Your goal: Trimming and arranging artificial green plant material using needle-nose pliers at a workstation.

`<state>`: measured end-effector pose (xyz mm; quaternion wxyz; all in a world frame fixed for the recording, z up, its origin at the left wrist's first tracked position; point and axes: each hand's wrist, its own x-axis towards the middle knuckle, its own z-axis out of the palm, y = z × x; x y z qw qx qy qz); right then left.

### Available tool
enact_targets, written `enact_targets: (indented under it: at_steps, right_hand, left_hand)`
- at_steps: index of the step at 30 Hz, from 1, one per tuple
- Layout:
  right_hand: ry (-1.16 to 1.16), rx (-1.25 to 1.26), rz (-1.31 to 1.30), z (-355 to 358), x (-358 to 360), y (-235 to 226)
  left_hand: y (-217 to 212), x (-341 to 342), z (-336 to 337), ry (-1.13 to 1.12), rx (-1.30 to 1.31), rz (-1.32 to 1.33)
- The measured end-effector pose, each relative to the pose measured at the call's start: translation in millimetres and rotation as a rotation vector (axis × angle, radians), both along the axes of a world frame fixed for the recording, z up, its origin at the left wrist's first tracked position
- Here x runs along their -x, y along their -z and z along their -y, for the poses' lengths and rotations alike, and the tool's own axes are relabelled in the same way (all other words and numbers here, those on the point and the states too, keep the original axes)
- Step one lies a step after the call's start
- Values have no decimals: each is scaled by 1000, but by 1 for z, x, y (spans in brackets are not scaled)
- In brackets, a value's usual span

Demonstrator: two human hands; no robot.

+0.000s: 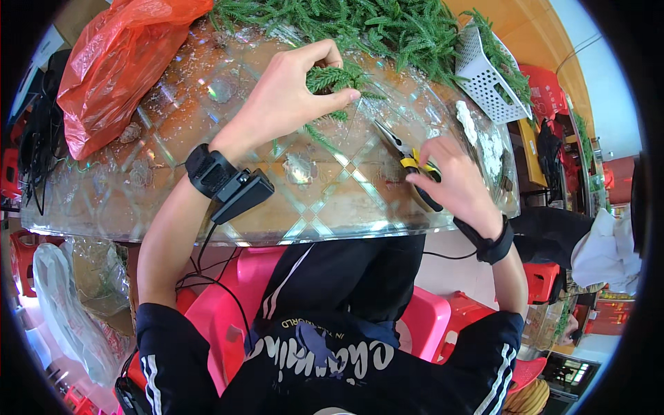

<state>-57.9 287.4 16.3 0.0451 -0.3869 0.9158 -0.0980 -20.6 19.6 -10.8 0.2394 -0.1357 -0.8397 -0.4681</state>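
Note:
Between the thumb and fingers of my left hand (pixel 294 86) is a green artificial pine sprig (pixel 326 79), held just above the glass-topped table (pixel 304 187). Part of the sprig is hidden by the fingers. My right hand (pixel 453 176) is closed round the black-and-yellow handles of long-nosed pliers (pixel 404 149). Their metal jaws point toward the left hand and lie apart from the sprig. Another thin green sprig (pixel 321 140) lies on the glass below the left hand.
A large heap of green artificial pine branches (pixel 387 31) covers the far side. A white perforated basket (pixel 487 76) with more greenery stands at the far right. A red plastic bag (pixel 121 69) lies at the far left. White scraps (pixel 491 155) are scattered near the right edge.

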Motion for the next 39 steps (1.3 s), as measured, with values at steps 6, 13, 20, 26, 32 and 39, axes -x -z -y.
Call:
enact_targets:
  at_steps: [6, 13, 20, 26, 32, 39]
  right_hand:
    - [-71, -80, -232, -11, -11, 19]
    - [151, 223, 48, -13, -2, 25]
    - [105, 604, 226, 1, -1, 6]
    - [-132, 484, -58, 4, -3, -1]
    - [-145, 499, -22, 8, -7, 1]
    - [-160, 539, 29, 11, -8, -3]
  left_hand:
    - [2, 2, -2, 13, -9, 53]
    - [2, 1, 0, 43, -40, 98]
    - [0, 0, -1, 185, -168, 180]
    - [-1, -1, 0, 335, -153, 120]
    - [-3, -4, 0, 480, -332, 278]
    - [-5, -8, -1, 544, -460, 357]
